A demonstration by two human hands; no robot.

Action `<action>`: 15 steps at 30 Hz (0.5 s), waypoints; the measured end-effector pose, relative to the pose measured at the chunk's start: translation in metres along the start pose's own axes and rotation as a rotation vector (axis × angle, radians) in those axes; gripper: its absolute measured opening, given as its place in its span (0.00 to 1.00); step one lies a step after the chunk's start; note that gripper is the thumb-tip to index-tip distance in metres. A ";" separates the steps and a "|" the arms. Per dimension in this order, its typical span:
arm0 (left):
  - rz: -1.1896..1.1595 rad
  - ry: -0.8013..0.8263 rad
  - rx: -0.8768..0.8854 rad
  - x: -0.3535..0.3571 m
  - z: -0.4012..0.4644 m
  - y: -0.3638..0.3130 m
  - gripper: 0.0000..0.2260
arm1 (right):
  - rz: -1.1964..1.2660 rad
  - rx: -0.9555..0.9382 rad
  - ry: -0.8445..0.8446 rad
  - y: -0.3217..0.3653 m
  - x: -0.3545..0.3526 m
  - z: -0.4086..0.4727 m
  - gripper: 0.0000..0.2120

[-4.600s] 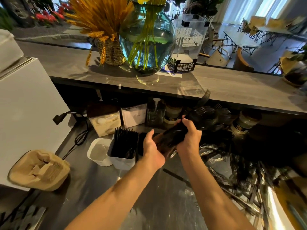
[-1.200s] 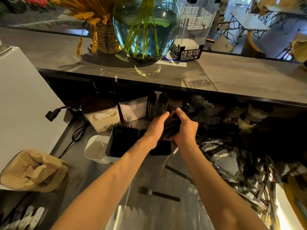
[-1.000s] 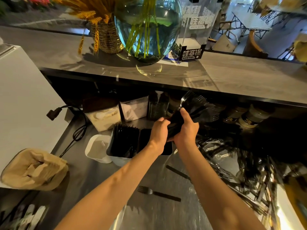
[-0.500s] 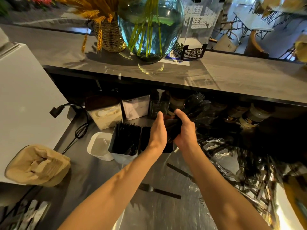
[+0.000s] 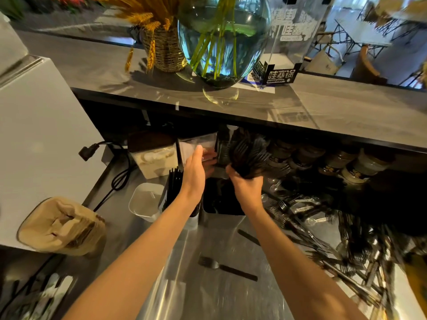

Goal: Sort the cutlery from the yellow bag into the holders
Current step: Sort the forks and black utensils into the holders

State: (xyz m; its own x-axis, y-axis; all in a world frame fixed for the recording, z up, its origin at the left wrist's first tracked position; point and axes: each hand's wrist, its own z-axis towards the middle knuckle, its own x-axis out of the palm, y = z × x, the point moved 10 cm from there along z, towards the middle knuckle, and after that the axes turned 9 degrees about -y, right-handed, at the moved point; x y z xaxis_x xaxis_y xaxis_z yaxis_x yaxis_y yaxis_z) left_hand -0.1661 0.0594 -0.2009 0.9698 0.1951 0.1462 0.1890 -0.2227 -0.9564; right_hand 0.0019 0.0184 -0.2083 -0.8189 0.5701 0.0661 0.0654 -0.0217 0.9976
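My right hand [image 5: 246, 183] grips a bunch of black plastic forks [image 5: 248, 155], tines pointing up and away, just above the open black-lined holder [image 5: 221, 204]. My left hand [image 5: 196, 172] is held flat with straight fingers to the left of the bunch, over the holder's left side. A second holder [image 5: 173, 192] to the left is packed with upright black cutlery. A single black fork [image 5: 226, 267] lies on the steel counter in front. A heap of loose cutlery [image 5: 335, 232] spreads at the right, and a yellow bag edge [image 5: 416, 271] shows at far right.
A small empty white cup [image 5: 145, 202] stands left of the holders. Boxes [image 5: 154, 155] and jars [image 5: 351, 165] line the back under the grey shelf [image 5: 335, 112], which carries a glass vase [image 5: 221, 40]. A tan paper tray stack [image 5: 62, 225] and a black cable [image 5: 115, 179] lie left.
My left hand let go of the fork bunch and flattened beside it. My right hand turned the bunch tines-up and lowered it toward the open holder. One fork now lies on the counter.
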 end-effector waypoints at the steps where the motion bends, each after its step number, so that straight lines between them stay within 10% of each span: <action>1: -0.009 0.018 -0.002 0.002 -0.001 0.001 0.20 | -0.044 0.010 0.013 -0.011 0.000 -0.003 0.07; 15: -0.001 0.173 -0.215 0.036 -0.019 0.046 0.21 | -0.312 -0.097 0.284 -0.033 0.005 -0.014 0.31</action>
State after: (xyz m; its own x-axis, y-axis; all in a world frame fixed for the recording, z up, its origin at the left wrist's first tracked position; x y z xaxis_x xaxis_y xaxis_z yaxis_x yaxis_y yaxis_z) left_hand -0.1194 0.0384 -0.2345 0.9780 0.0331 0.2058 0.2002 -0.4242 -0.8832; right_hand -0.0126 0.0106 -0.2408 -0.9162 0.3137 -0.2494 -0.2526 0.0312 0.9671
